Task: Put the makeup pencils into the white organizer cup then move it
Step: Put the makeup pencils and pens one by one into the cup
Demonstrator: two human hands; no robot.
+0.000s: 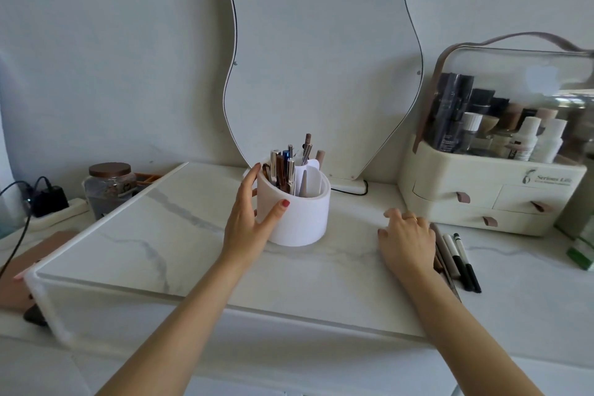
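Note:
The white organizer cup point(300, 215) stands upright near the middle of the marble tabletop, in front of the mirror. Several makeup pencils and pens point(287, 167) stick up out of its compartments. My left hand point(249, 219) grips the cup's left side, thumb across the front wall and fingers round the back rim. My right hand point(406, 241) rests flat on the table to the right of the cup, fingers relaxed, holding nothing. Several more pencils and pens point(459, 260) lie on the table just beside its right edge.
A wavy-edged mirror point(321, 58) leans against the wall behind the cup. A cream cosmetics box point(488, 196) with drawers and a clear lid stands at the right. A lidded glass jar point(109, 190) and a power strip point(51, 202) sit at the left.

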